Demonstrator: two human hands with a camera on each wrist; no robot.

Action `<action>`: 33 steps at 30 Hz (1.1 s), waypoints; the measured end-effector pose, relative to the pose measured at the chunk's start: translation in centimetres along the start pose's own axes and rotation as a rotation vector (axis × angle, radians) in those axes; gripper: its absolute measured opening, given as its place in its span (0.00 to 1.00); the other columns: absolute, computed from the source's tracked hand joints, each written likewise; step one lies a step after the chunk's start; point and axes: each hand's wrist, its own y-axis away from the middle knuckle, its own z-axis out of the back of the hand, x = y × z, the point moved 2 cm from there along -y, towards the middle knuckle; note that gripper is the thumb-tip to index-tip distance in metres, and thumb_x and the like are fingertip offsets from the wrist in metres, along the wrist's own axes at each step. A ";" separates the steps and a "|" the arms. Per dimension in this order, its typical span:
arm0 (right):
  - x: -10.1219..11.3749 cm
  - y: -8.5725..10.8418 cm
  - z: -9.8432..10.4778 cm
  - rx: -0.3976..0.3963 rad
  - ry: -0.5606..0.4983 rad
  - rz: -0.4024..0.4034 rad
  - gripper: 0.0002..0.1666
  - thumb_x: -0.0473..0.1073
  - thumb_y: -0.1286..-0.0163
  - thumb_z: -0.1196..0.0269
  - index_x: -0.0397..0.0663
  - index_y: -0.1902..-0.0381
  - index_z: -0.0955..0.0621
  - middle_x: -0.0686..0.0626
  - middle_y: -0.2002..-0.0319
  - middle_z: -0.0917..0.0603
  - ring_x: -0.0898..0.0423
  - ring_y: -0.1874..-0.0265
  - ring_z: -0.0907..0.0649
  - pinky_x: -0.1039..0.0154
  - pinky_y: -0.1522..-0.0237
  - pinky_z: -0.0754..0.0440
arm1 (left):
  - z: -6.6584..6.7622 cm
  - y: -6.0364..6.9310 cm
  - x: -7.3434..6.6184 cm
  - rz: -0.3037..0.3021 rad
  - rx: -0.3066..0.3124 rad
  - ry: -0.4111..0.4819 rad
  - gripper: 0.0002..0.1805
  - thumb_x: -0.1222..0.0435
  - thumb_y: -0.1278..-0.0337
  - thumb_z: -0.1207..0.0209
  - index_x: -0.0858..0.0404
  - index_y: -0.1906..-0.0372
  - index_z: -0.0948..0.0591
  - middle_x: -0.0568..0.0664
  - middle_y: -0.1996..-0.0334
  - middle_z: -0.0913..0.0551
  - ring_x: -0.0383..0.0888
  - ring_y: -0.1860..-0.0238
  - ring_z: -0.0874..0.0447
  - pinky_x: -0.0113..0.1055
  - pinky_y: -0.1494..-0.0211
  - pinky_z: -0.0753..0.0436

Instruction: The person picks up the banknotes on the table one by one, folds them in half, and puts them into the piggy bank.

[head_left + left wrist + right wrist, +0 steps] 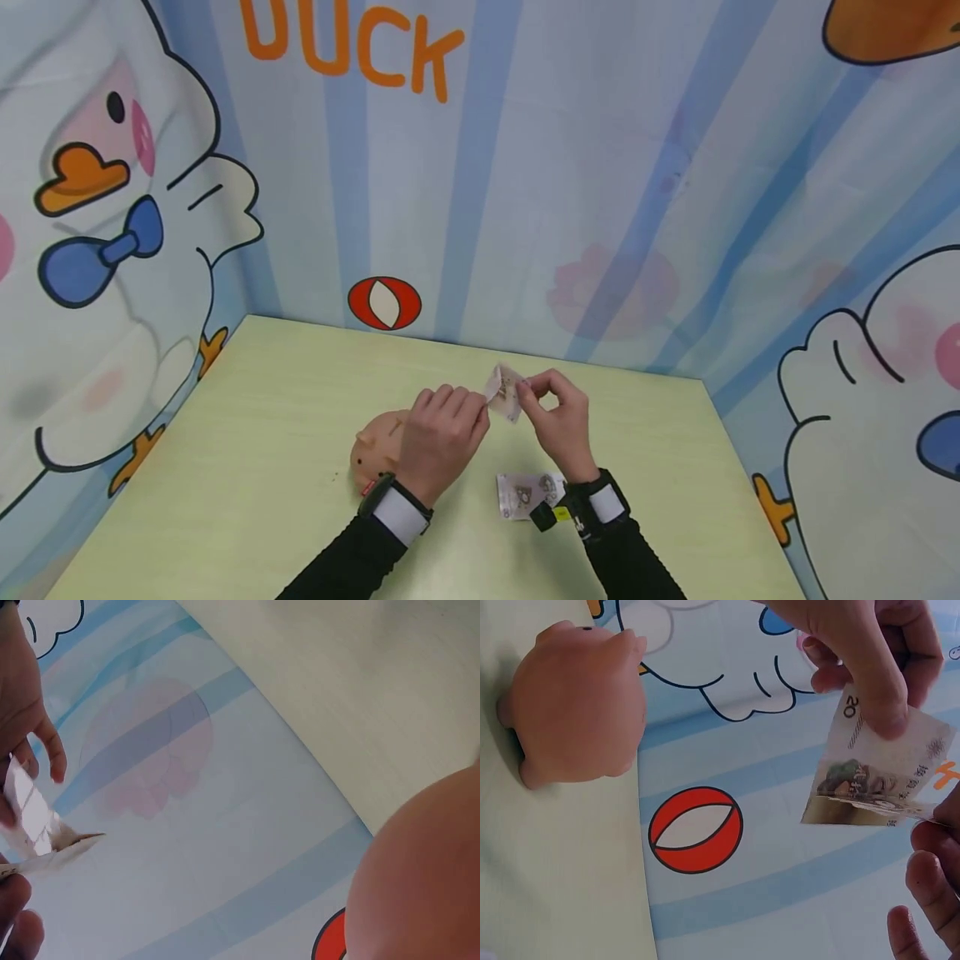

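Observation:
Between my two hands, above the table, is a small folded banknote. My left hand pinches its left edge, and my right hand grips the right side between thumb and fingers. In the right wrist view, the banknote shows a crease across it, with the left thumb lying on its face. A pink piggy bank stands beside my left hand, which partly covers it; a dark slot shows on its back. Another banknote lies on the table below my right hand, partly hidden by the wrist camera.
The pale yellow table ends at a back edge against a blue striped cloth with printed ducks. Similar cloth hangs along the left and right sides. Each wrist wears a black strap, and a small black camera juts from the right one.

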 end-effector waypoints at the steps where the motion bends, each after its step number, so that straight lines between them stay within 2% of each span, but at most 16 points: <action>1: 0.1 0.1 -0.1 0.011 -0.016 0.000 0.07 0.27 0.31 0.29 0.40 0.67 0.15 0.45 0.71 0.14 0.58 0.68 0.20 0.67 0.58 0.25 | 0.0 0.0 -0.1 -0.012 0.006 -0.005 0.11 0.63 0.45 0.22 0.59 0.63 0.14 0.49 0.71 0.13 0.48 0.68 0.16 0.39 0.68 0.19; 4: 0.6 0.3 -0.3 0.051 -0.070 0.004 0.05 0.29 0.29 0.30 0.42 0.65 0.13 0.48 0.71 0.13 0.58 0.69 0.19 0.65 0.57 0.22 | -0.1 -0.1 -0.5 -0.042 0.033 -0.013 0.13 0.61 0.44 0.22 0.59 0.61 0.14 0.49 0.69 0.12 0.47 0.67 0.15 0.37 0.68 0.19; 8: 1.0 0.4 -0.2 0.098 -0.116 0.007 0.02 0.32 0.26 0.31 0.41 0.61 0.12 0.49 0.70 0.13 0.58 0.71 0.17 0.64 0.56 0.20 | 0.0 -0.2 -0.7 -0.043 0.065 0.001 0.14 0.60 0.44 0.21 0.59 0.59 0.14 0.49 0.68 0.11 0.47 0.67 0.15 0.37 0.67 0.19; 15: 1.4 0.6 0.2 0.147 -0.116 -0.005 0.03 0.32 0.25 0.32 0.40 0.57 0.12 0.48 0.68 0.13 0.58 0.71 0.16 0.65 0.58 0.18 | 0.1 -0.5 -1.0 -0.044 0.090 0.022 0.13 0.61 0.44 0.20 0.58 0.59 0.13 0.49 0.66 0.10 0.46 0.66 0.14 0.37 0.66 0.18; 19: 1.7 0.6 0.4 0.148 -0.119 -0.013 0.04 0.31 0.26 0.32 0.40 0.57 0.12 0.47 0.67 0.12 0.58 0.71 0.16 0.65 0.58 0.18 | 0.2 -0.5 -1.0 -0.038 0.089 0.033 0.13 0.61 0.45 0.20 0.59 0.60 0.13 0.49 0.66 0.10 0.46 0.66 0.14 0.37 0.66 0.18; 27: 1.8 0.7 0.4 0.153 -0.145 0.004 0.04 0.33 0.25 0.32 0.37 0.57 0.12 0.46 0.67 0.12 0.57 0.71 0.15 0.63 0.51 0.19 | 0.0 -0.6 -0.8 -0.028 0.076 0.023 0.13 0.61 0.45 0.20 0.59 0.60 0.13 0.49 0.67 0.11 0.47 0.66 0.15 0.37 0.66 0.19; 33: 1.6 0.7 0.5 0.151 -0.148 0.000 0.04 0.33 0.25 0.32 0.37 0.57 0.12 0.46 0.67 0.12 0.58 0.71 0.15 0.62 0.51 0.18 | 0.1 -0.7 -0.8 -0.029 0.061 0.016 0.14 0.61 0.47 0.19 0.58 0.61 0.12 0.49 0.67 0.11 0.47 0.67 0.15 0.37 0.67 0.20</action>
